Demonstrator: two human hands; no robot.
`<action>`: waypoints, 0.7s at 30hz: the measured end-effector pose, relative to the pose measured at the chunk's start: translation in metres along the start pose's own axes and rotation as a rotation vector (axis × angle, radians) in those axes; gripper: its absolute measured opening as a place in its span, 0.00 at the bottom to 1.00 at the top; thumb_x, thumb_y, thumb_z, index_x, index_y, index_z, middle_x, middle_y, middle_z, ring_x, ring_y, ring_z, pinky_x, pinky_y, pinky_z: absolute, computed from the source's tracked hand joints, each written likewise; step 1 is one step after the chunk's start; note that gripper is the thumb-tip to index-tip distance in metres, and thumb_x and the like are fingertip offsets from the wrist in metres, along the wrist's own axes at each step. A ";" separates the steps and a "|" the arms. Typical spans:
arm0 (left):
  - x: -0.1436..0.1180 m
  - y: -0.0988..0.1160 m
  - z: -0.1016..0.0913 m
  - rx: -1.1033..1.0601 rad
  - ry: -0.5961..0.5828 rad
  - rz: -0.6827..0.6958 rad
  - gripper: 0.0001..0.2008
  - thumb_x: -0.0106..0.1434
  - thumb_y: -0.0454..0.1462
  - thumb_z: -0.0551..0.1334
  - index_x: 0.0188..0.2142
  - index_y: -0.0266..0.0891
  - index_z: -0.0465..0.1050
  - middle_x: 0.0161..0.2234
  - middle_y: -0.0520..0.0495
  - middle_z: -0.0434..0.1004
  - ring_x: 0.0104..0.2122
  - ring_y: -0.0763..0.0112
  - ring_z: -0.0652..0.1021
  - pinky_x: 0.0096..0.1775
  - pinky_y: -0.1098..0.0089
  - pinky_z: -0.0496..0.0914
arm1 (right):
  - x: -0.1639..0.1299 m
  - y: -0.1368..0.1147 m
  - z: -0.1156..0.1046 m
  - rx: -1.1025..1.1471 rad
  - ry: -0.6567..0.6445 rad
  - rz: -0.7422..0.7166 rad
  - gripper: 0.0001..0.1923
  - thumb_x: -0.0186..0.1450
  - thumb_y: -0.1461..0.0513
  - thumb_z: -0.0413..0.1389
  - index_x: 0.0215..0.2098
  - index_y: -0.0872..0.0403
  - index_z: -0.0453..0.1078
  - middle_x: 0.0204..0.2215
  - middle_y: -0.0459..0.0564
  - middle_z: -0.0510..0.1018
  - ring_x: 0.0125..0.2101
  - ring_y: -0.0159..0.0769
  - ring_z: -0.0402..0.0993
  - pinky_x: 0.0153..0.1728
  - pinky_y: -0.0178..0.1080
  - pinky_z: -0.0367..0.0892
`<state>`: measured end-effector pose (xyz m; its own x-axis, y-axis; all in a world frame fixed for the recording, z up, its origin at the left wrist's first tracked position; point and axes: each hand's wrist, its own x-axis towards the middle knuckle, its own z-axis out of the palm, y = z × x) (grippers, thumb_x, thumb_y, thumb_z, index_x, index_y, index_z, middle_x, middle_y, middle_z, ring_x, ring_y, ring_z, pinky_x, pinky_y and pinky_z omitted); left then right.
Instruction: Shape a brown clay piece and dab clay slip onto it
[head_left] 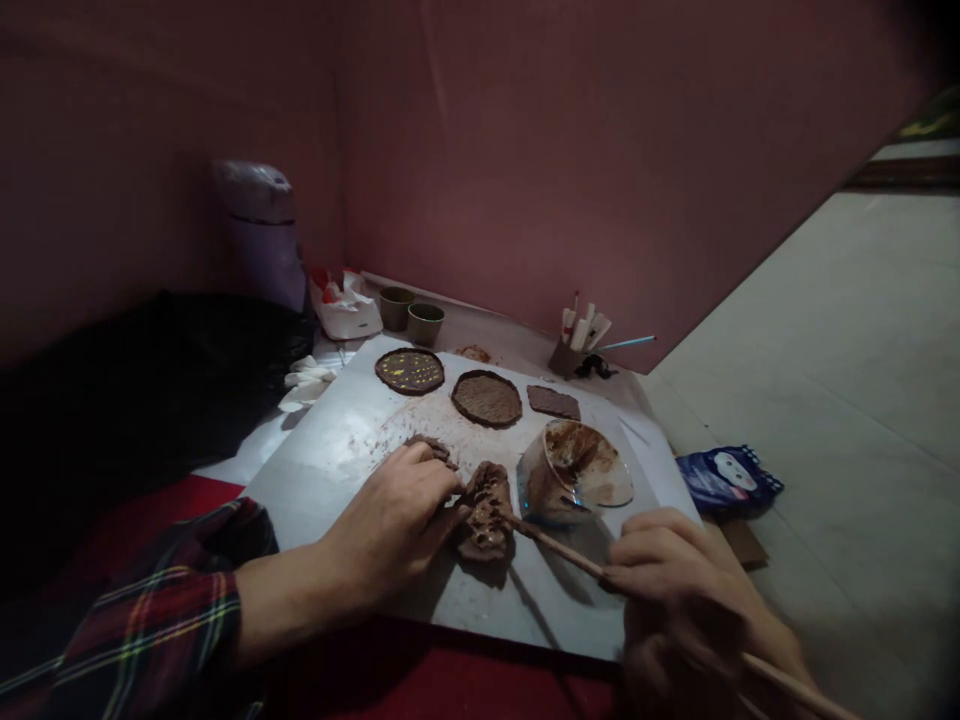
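1. Right under my left hand [397,515] there's a lumpy brown clay piece [486,510] lying on the grey work board [330,455]. The fingers are curled down and pinching its near edge to pin it in place.
2. My right hand [679,580] is closed around a long wooden stick [570,553], pencil style. The tip of the stick touches the clay just off the left hand's fingertips.
3. Looks to me like the poking/texturing step: the surface of the piece is already pitted, so I'd guess it's partway through.
4. Next move calls for short, light jabs with the left hand holding firm, otherwise the soft clay could tear or slide.
5. Just beyond the stick sits a glass bowl [574,470] smeared with brown slip. Further out from both hands are a dotted clay disc [409,371], a plain clay disc [487,398] and a small clay rectangle [553,402].
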<state>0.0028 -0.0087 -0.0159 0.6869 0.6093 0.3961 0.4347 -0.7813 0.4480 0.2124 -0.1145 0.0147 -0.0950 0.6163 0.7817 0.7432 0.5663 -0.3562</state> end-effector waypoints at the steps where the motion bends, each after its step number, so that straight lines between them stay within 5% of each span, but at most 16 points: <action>1: 0.000 0.000 0.000 -0.001 0.002 0.002 0.10 0.66 0.33 0.54 0.27 0.38 0.65 0.29 0.47 0.71 0.33 0.66 0.68 0.38 0.63 0.65 | 0.001 -0.003 0.005 0.030 -0.007 0.001 0.22 0.72 0.59 0.40 0.24 0.51 0.66 0.19 0.46 0.72 0.24 0.32 0.70 0.25 0.36 0.64; 5: -0.001 0.002 0.000 -0.001 -0.005 -0.028 0.11 0.66 0.33 0.54 0.26 0.38 0.65 0.28 0.46 0.71 0.33 0.65 0.69 0.36 0.65 0.65 | 0.007 -0.007 0.015 0.041 0.070 0.048 0.18 0.70 0.64 0.44 0.24 0.52 0.65 0.18 0.44 0.70 0.21 0.30 0.68 0.21 0.35 0.61; 9: -0.001 0.002 0.000 0.003 -0.030 -0.066 0.07 0.66 0.35 0.55 0.35 0.36 0.71 0.33 0.43 0.74 0.36 0.62 0.70 0.39 0.61 0.66 | 0.014 0.005 -0.008 0.037 -0.134 -0.113 0.21 0.72 0.60 0.41 0.26 0.52 0.69 0.20 0.46 0.75 0.23 0.30 0.72 0.22 0.33 0.67; 10: -0.002 0.001 0.000 0.019 -0.031 -0.085 0.07 0.65 0.36 0.56 0.36 0.36 0.71 0.34 0.42 0.75 0.36 0.61 0.71 0.39 0.60 0.66 | 0.017 0.009 -0.015 -0.003 -0.043 -0.084 0.22 0.72 0.58 0.42 0.23 0.52 0.68 0.18 0.46 0.73 0.22 0.30 0.71 0.22 0.32 0.67; 12: -0.002 0.001 0.000 0.049 -0.046 -0.113 0.08 0.66 0.37 0.56 0.34 0.36 0.71 0.32 0.42 0.75 0.35 0.61 0.71 0.39 0.60 0.66 | 0.021 0.014 -0.023 0.003 -0.246 -0.254 0.20 0.69 0.53 0.48 0.25 0.51 0.72 0.20 0.46 0.77 0.22 0.30 0.74 0.22 0.31 0.69; 14: -0.003 0.002 0.000 0.061 -0.074 -0.114 0.11 0.66 0.37 0.55 0.29 0.36 0.70 0.30 0.44 0.74 0.33 0.62 0.71 0.38 0.60 0.65 | 0.021 0.013 -0.021 -0.003 -0.335 -0.264 0.19 0.70 0.56 0.47 0.27 0.51 0.73 0.21 0.46 0.78 0.23 0.31 0.75 0.24 0.32 0.70; 18: -0.003 0.002 0.001 0.041 -0.095 -0.100 0.12 0.67 0.37 0.53 0.30 0.36 0.70 0.30 0.44 0.74 0.33 0.63 0.70 0.39 0.60 0.65 | 0.009 0.001 0.001 -0.043 -0.089 -0.092 0.21 0.72 0.62 0.42 0.24 0.52 0.68 0.19 0.46 0.73 0.25 0.32 0.74 0.25 0.34 0.67; 21: -0.003 0.001 0.001 0.042 -0.078 -0.085 0.12 0.67 0.37 0.53 0.29 0.36 0.70 0.30 0.44 0.73 0.33 0.64 0.69 0.39 0.61 0.64 | -0.001 0.000 0.003 -0.045 -0.081 -0.066 0.25 0.72 0.55 0.40 0.22 0.51 0.67 0.17 0.45 0.72 0.23 0.30 0.71 0.23 0.32 0.65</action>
<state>0.0023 -0.0116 -0.0175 0.6888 0.6626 0.2940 0.5160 -0.7330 0.4431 0.2106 -0.1134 0.0117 -0.1968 0.6214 0.7584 0.7620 0.5836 -0.2805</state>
